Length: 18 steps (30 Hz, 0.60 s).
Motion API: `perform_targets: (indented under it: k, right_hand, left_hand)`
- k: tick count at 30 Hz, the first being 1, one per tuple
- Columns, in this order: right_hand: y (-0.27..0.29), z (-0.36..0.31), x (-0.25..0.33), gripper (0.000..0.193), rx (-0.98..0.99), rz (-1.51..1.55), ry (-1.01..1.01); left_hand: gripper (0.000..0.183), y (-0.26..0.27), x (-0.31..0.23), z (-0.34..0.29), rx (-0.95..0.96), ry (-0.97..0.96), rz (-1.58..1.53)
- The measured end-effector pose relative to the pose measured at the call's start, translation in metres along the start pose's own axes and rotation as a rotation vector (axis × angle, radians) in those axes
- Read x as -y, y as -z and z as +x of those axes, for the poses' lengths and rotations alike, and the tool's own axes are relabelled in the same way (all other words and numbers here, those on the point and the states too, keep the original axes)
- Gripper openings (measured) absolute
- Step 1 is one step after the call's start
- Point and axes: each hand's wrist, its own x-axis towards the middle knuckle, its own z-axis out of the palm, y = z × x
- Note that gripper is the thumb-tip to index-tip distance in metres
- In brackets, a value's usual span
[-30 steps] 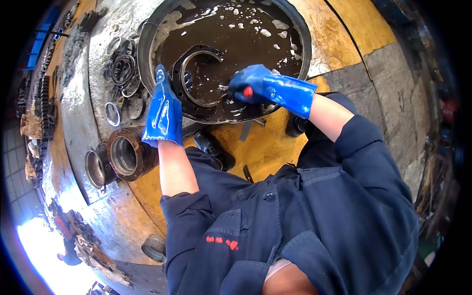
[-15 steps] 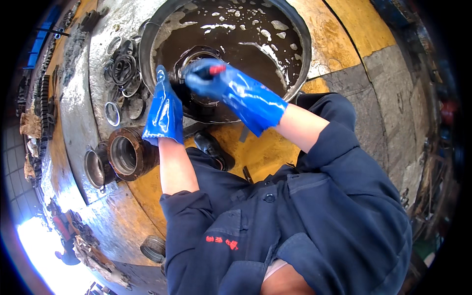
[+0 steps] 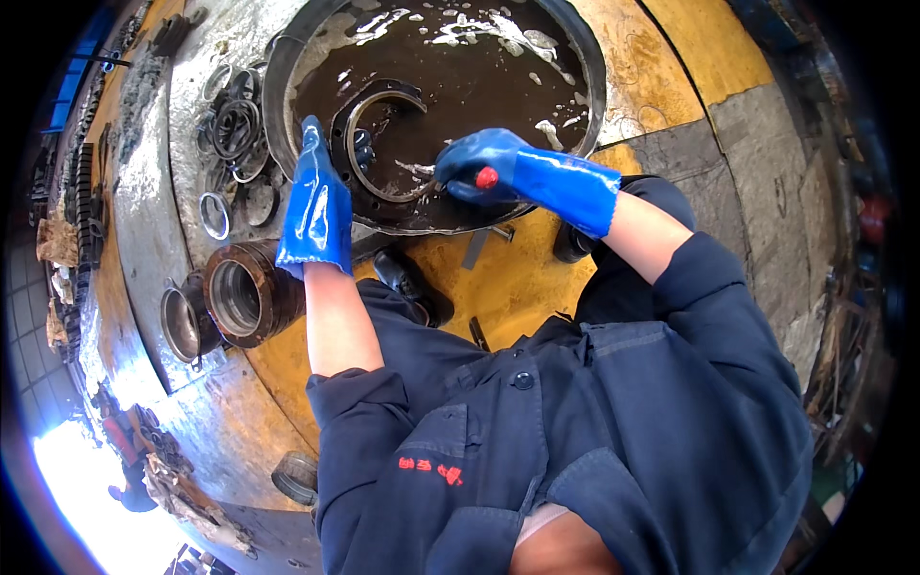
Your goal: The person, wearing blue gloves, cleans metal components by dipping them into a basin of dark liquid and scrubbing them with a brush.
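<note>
Dressed in a navy jacket (image 3: 613, 412) with rolled sleeves (image 3: 714, 261). Gloved on both arms in long, glossy blue gloves (image 3: 567, 185). With the right hand (image 3: 484, 163), closed around a red-ended tool (image 3: 487, 177) over the near side of a round dark basin (image 3: 593, 86); impossible to tell the tool's working end from the pale streaks just beside it. With the left hand (image 3: 318, 187), clasping a dark flanged ring (image 3: 343, 139) by its left side, with blue fingertips (image 3: 362, 150) inside the opening. Partly sunk, at the basin's lower left, in murky brown liquid (image 3: 460, 101), with only a C shape showing. Streaked toward the far side with white foam (image 3: 537, 40). Flanked on the left by a rusty hollow cylinder (image 3: 276, 287) next to a metal cup (image 3: 196, 321), then, farther off, by a heap of thin rings (image 3: 233, 129). Edged, at far left, with a black ribbed strip (image 3: 84, 192).
</note>
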Motion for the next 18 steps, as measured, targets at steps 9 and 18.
perform_targets:
  k: [9,18]
  right_hand:
    - [-0.002,0.034,-0.018,0.024,0.181,0.124,0.241]
    - [0.009,0.027,0.006,0.017,0.296,0.143,0.168]
  left_hand:
    - [0.056,-0.009,-0.001,0.003,-0.050,-0.030,0.014]
    - [0.057,-0.014,0.014,0.010,-0.043,-0.007,-0.043]
